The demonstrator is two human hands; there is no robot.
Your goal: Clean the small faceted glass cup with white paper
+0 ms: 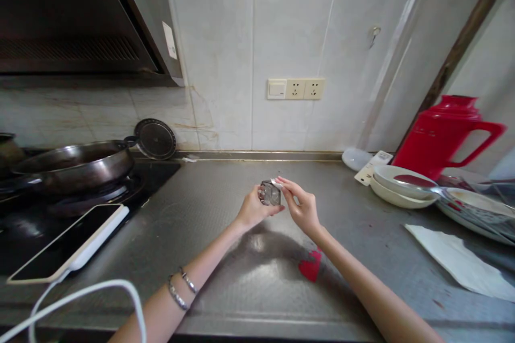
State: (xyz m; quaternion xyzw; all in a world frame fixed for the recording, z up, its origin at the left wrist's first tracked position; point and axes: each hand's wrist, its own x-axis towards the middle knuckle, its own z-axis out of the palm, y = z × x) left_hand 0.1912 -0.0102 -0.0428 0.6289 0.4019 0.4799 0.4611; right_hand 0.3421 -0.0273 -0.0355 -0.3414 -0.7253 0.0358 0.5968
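At 9 o'clock the metal pan sits on the stove, its handle towards the round dark disc that leans on the wall, probably to save room. At 8 o'clock the phone lies with a white cable attached, likely for charging. Near 6 o'clock, just below centre, the left hand has its grip closed around a small see-through container, seemingly to steady it over the surface. The right hand rests its nearly straight fingers on the top edge, beside a white bit; whether its grip pinches that, I cannot tell. At 3 to 4 o'clock, bowls are stacked near the red flask.

The surface is grey metal, with a red patch at 5 o'clock. Sockets sit on the pale tiled wall at 1 o'clock.
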